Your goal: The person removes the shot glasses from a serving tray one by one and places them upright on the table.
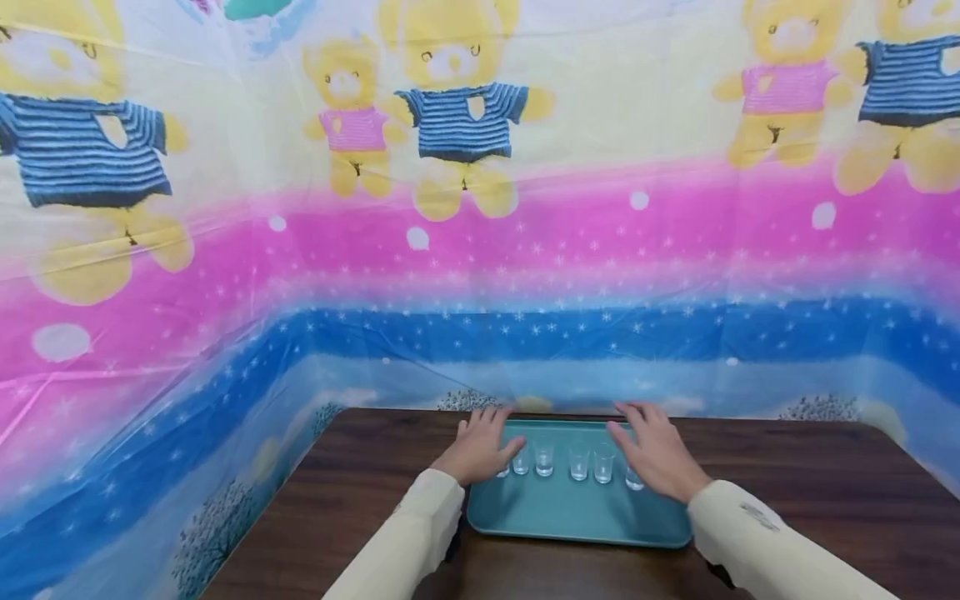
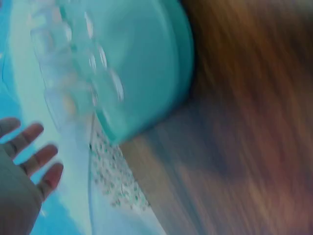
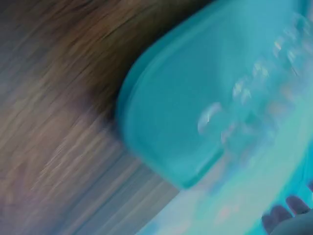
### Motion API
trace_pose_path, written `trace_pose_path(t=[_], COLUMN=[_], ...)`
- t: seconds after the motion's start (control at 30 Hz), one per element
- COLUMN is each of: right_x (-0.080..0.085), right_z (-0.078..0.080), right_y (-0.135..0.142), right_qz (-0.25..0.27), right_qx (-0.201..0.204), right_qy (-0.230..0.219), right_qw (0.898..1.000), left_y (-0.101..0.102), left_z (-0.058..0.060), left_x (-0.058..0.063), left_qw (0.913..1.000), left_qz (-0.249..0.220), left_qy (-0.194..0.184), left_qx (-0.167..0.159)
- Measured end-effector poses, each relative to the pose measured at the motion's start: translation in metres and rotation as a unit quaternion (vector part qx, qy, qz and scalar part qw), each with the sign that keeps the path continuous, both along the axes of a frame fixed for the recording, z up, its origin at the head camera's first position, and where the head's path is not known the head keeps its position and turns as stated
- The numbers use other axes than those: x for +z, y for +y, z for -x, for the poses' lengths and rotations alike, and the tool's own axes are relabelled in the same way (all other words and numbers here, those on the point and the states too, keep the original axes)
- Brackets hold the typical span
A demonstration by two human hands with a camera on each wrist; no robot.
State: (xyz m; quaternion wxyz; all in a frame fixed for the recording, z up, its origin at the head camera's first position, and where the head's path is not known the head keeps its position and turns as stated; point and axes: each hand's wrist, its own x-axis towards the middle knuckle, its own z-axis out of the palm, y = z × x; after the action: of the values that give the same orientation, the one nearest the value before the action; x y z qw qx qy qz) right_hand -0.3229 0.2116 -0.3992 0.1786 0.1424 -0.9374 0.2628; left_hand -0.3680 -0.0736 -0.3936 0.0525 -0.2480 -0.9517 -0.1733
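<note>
A teal tray (image 1: 577, 517) lies on the dark wooden table, with several small clear glasses standing in a row across it, one of them a glass (image 1: 579, 463) near the middle. My left hand (image 1: 480, 446) is over the tray's left side with fingers spread, holding nothing, and partly hides the leftmost glass. Over the right side, my right hand (image 1: 658, 450) has its fingers extended and also holds nothing; it partly covers the rightmost glass (image 1: 634, 478). Both wrist views are blurred, showing the glasses (image 2: 68, 98) and the tray (image 3: 166, 107) apart from the fingers.
The wooden table (image 1: 360, 492) extends on both sides of the tray. A printed cloth (image 1: 585, 233) with bears and pink and blue bands hangs around the table's back and sides.
</note>
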Motion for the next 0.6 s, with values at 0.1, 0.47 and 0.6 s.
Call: trace_pose_path(t=[0.1,0.47,0.6], right_x=[-0.001,-0.039,-0.044], right_z=[-0.004,-0.002,-0.001], right_y=[0.025,0.068,0.076], right_qz=[0.034,0.058,0.068], right_qx=[-0.005,-0.028,-0.034], right_qy=[-0.031,-0.142,-0.167], right_qw=[0.999,0.988,0.983], left_y=[-0.010,-0.021,-0.018], left_z=[0.007,0.017,0.020], left_x=[-0.001,-0.011,-0.011], left_qw=[0.9999,0.9994,0.9992], left_qz=[0.000,0.007,0.007], left_qy=[-0.004,-0.008,-0.010], left_qx=[-0.013,-0.034,-0.038])
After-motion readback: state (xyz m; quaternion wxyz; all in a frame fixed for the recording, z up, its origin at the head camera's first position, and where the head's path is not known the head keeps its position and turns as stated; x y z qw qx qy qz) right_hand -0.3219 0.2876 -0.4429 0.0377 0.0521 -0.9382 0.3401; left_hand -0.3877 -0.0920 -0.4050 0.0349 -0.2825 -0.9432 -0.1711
